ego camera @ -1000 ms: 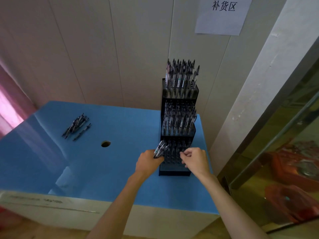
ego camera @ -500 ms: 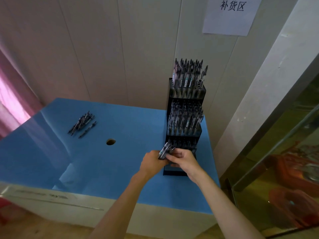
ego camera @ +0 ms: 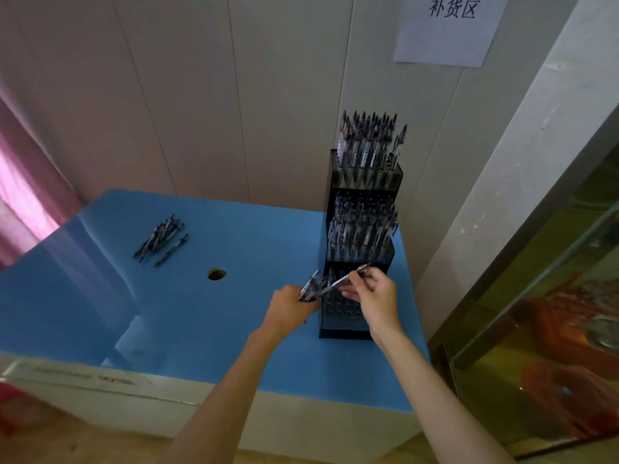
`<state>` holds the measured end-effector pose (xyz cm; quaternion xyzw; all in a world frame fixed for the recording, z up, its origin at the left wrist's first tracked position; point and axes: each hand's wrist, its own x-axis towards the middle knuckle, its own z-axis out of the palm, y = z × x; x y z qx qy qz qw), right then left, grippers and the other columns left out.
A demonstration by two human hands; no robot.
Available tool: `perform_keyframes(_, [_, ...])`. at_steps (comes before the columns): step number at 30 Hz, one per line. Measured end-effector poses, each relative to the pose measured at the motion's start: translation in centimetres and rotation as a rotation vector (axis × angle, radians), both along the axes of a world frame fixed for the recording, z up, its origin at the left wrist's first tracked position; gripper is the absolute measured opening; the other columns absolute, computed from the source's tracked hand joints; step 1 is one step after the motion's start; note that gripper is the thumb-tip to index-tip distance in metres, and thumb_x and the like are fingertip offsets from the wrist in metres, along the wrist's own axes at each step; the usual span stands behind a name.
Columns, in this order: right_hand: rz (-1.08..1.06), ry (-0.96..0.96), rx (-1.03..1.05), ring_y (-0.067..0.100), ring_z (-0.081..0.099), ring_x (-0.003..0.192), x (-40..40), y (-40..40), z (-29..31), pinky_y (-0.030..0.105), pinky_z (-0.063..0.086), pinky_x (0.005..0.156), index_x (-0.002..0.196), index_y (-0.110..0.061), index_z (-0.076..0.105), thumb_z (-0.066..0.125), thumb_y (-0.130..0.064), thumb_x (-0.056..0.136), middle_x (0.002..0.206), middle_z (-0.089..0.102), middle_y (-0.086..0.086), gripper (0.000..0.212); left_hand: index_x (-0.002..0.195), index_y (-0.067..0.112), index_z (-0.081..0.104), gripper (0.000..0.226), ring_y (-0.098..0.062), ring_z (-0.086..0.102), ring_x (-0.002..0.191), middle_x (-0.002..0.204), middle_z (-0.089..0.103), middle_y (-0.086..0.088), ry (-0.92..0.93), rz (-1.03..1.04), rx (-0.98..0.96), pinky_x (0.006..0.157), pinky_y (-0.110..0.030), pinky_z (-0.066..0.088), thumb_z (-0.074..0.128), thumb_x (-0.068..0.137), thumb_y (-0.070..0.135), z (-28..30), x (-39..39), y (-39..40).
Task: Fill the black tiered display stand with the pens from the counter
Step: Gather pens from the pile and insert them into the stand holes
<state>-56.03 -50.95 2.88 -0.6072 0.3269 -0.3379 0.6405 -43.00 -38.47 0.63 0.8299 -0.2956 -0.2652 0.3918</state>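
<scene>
Looks like a shop's restock corner, stationery w/ retail fittings. Just beyond the right hand (ego camera: 375,298) stands a black tiered display stand (ego camera: 363,182), upper 2 tiers packed w/ upright pens, the kind used for selling. Above it and further back, a paper sign (ego camera: 449,28) on the pale panelled wall (ego camera: 201,95) reads 补货区, i.e. restocking area. Well left of the left hand (ego camera: 289,308), loose pens (ego camera: 160,237) lie in a heap on the blue tabletop (ego camera: 100,296). To the right of the right hand, a glass-fronted panel (ego camera: 552,313) w/ orange-red items behind, too blurred to identify.
</scene>
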Motion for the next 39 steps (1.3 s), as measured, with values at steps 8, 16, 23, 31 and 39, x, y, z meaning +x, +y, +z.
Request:
perform_keyframes(8, [-0.047,0.226,-0.594,0.006,0.07,0.072,0.5,-1.1,-0.4,0.033,0.061,0.071,0.092,-0.011,0.069,0.071,-0.017,0.092,0.078,0.072,-0.005,0.007,0.065,0.016,0.033,0.041,-0.014,0.026,0.047,0.056,0.033,0.001,-0.003,0.061,-0.03,0.045,-0.023,0.021,0.067,0.088,0.02,-0.2,0.4,0.8])
perform_keyframes(16, [-0.025,0.316,-0.72,0.006,0.068,0.072,1.1,-0.6,-0.6,0.029,0.059,0.07,0.091,-0.009,0.07,0.074,-0.02,0.09,0.078,0.072,-0.002,0.012,0.064,0.017,0.031,0.042,-0.014,0.024,0.048,0.056,0.032,0.001,-0.009,0.045,-0.053,0.048,-0.025,0.021,0.066,0.088,0.02,-0.1,0.4,0.9])
perform_keyframes(23, [0.011,0.375,-0.731,0.01,0.069,0.071,1.0,-0.7,-1.2,0.032,0.059,0.069,0.091,-0.009,0.069,0.075,-0.02,0.089,0.078,0.073,-0.001,0.013,0.065,0.016,0.033,0.041,-0.014,0.027,0.048,0.056,0.034,0.001,-0.012,0.049,-0.048,0.048,-0.025,0.022,0.066,0.088,0.022,-0.5,0.5,1.1])
perform_keyframes(31, [0.153,0.481,-0.716,0.008,0.067,0.064,1.7,0.0,-1.0,0.024,0.057,0.065,0.083,-0.012,0.071,0.077,-0.022,0.087,0.072,0.072,-0.002,0.013,0.064,0.017,0.03,0.042,-0.014,0.025,0.049,0.056,0.032,0.002,-0.02,0.039,-0.064,0.05,-0.026,0.022,0.066,0.086,0.021,-0.3,0.2,0.5])
perform_keyframes(39, [0.1,0.588,-0.689,0.016,0.063,0.054,2.0,0.0,-1.5,0.033,0.055,0.057,0.066,-0.011,0.062,0.076,-0.026,0.088,0.057,0.063,0.001,0.03,0.063,0.019,0.028,0.043,-0.015,0.025,0.05,0.055,0.031,0.003,-0.01,0.06,-0.077,0.052,-0.028,0.022,0.065,0.084,0.022,-0.2,0.0,0.6])
